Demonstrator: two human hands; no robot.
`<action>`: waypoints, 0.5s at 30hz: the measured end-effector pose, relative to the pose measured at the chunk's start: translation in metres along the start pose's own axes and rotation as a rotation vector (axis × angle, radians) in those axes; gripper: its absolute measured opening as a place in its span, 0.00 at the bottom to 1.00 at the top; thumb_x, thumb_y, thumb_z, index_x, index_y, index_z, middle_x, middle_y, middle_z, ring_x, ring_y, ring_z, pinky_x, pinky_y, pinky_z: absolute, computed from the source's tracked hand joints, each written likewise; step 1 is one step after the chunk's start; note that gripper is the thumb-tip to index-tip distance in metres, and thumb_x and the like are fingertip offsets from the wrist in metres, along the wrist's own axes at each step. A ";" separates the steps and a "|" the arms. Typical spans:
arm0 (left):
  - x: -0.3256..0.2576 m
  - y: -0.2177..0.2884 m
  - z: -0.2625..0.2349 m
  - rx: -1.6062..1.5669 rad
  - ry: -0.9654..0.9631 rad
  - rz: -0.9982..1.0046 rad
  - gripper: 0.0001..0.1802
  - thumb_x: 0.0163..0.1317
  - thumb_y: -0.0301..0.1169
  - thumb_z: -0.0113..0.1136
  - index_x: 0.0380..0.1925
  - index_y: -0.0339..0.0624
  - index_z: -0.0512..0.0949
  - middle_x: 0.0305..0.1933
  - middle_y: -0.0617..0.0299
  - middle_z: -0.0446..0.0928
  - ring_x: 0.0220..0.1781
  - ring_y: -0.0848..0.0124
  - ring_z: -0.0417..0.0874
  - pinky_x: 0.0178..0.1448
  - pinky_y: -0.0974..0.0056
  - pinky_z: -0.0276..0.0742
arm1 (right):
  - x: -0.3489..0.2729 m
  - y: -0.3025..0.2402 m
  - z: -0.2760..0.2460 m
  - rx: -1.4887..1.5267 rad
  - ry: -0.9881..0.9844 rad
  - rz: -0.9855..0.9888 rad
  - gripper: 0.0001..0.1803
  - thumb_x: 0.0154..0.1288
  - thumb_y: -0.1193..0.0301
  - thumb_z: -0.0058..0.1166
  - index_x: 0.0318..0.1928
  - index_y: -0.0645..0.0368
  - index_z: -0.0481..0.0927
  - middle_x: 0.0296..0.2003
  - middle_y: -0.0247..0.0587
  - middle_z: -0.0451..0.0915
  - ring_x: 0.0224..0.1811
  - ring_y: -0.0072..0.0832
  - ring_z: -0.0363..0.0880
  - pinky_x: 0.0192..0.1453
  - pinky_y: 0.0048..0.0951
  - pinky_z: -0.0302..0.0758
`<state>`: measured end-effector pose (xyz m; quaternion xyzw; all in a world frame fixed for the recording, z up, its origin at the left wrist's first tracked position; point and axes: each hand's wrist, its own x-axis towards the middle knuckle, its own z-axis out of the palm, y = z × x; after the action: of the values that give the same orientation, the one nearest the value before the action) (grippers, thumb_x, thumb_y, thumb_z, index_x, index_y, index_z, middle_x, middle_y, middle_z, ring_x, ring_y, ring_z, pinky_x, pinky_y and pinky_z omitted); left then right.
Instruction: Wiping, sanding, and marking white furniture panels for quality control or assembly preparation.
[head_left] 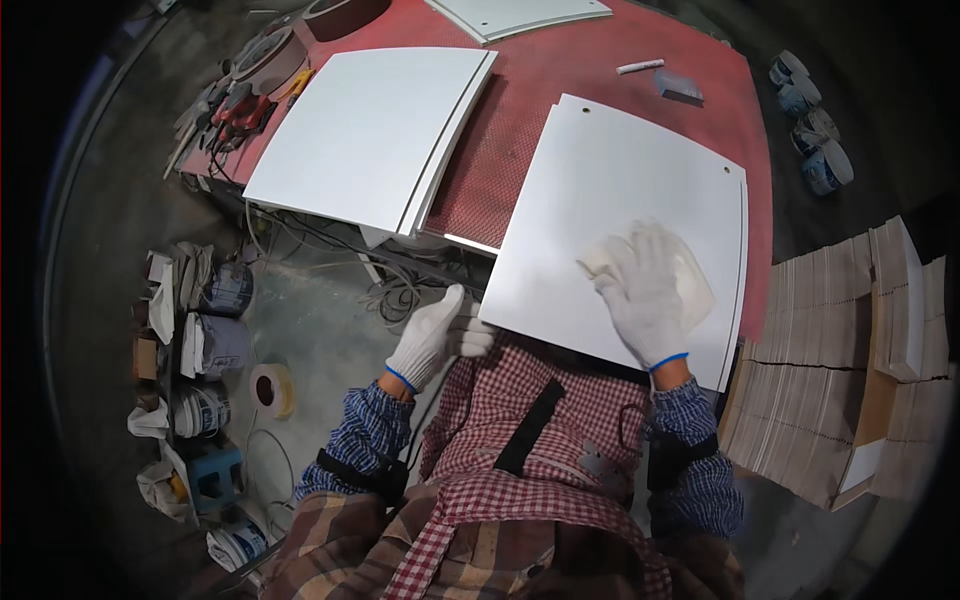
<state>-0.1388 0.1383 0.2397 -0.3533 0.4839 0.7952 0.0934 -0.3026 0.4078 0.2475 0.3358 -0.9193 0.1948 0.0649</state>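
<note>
A white panel [560, 230] with small holes at its far corners lies in front of me, its near edge close to my apron. My right hand [645, 300], in a white knit glove, presses a cream cloth [692, 285] against the panel's face. The cloth sticks out on both sides of the hand, whose fingers are slightly blurred. At the panel's near left corner is my gloved left hand [440, 332]. Its thumb points up, apart from the fingers, and the fingertips reach the corner's edge without a visible grip.
The red table [490, 170] also bears a stack of white panels [370, 130], another panel [520, 12], a white marker [640, 67], a small bluish block [679, 88] and red-handled tools [240, 115]. Stacked cardboard [800, 380] stands at right, tubs [827, 168] behind; cables [400, 290] hang below.
</note>
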 end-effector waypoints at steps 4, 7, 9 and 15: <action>0.005 -0.010 0.009 -0.244 -0.236 -0.023 0.50 0.75 0.67 0.27 0.60 0.24 0.71 0.44 0.43 0.84 0.44 0.55 0.90 0.48 0.53 0.91 | 0.004 -0.080 0.020 0.266 0.021 -0.280 0.23 0.60 0.66 0.59 0.55 0.58 0.80 0.62 0.49 0.74 0.70 0.48 0.66 0.75 0.48 0.63; 0.013 -0.012 0.012 -0.381 -0.249 -0.035 0.54 0.73 0.71 0.22 0.60 0.23 0.71 0.47 0.41 0.83 0.46 0.55 0.90 0.48 0.53 0.91 | 0.005 -0.107 0.022 0.350 0.016 -0.392 0.21 0.49 0.70 0.59 0.48 0.53 0.82 0.53 0.41 0.78 0.63 0.41 0.73 0.69 0.43 0.70; 0.012 -0.013 0.006 -0.371 -0.215 -0.080 0.56 0.71 0.72 0.22 0.60 0.22 0.71 0.49 0.40 0.83 0.46 0.55 0.90 0.48 0.53 0.91 | 0.007 -0.093 0.007 0.428 -0.083 -0.518 0.19 0.48 0.73 0.58 0.45 0.53 0.83 0.50 0.40 0.79 0.59 0.41 0.76 0.67 0.42 0.71; 0.014 -0.010 0.005 -0.249 -0.307 -0.066 0.60 0.69 0.75 0.19 0.65 0.20 0.67 0.53 0.35 0.82 0.49 0.48 0.88 0.56 0.45 0.86 | -0.005 0.023 -0.010 0.017 0.211 0.071 0.19 0.55 0.75 0.58 0.50 0.57 0.84 0.61 0.52 0.77 0.68 0.49 0.72 0.76 0.43 0.67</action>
<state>-0.1468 0.1455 0.2245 -0.2523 0.3501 0.8899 0.1475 -0.3137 0.4309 0.2481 0.2810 -0.9170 0.2389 0.1517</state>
